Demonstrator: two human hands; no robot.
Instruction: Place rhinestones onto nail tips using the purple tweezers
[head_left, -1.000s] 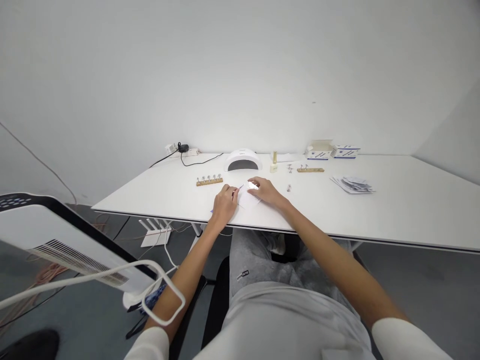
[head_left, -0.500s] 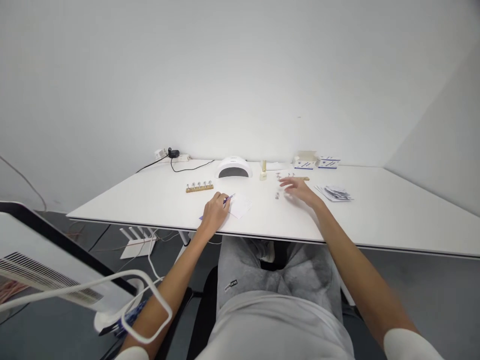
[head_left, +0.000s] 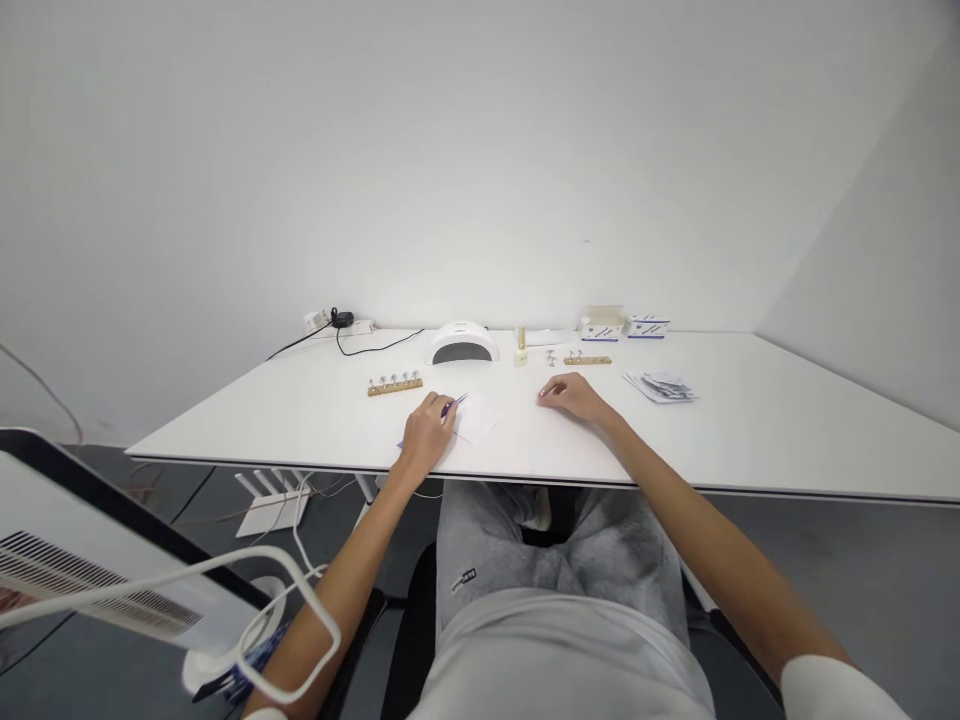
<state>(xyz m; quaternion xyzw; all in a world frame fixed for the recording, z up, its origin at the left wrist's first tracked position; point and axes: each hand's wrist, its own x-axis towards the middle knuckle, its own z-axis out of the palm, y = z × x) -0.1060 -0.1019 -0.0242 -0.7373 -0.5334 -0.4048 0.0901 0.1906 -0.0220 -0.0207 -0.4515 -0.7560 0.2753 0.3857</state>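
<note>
My left hand [head_left: 429, 430] rests near the table's front edge, its fingers closed around a slim purple tool [head_left: 450, 407] with a pointed tip; I cannot tell its exact kind. Under that tip lies a white sheet of paper [head_left: 474, 422]. To the right, my right hand [head_left: 574, 396] is low over the table with fingertips pinched together on a small shiny piece, mostly hidden. Beyond it lie small stands [head_left: 551, 357] and a gold holder bar [head_left: 589, 360] with a couple of stands upright on it. A second gold bar [head_left: 395, 386] at left carries several stands.
At the back stand a white nail lamp [head_left: 461, 342], a polish bottle [head_left: 521, 350] with a gold cap and two small boxes [head_left: 601, 330], [head_left: 649, 327]. A pile of sachets [head_left: 664, 388] lies at right. A black adapter [head_left: 341, 318] sits at back left.
My right hand has come nearer and a little left, over the spot of the small shiny piece, and its spread fingers have closed. My left hand keeps hold of the purple tool.
</note>
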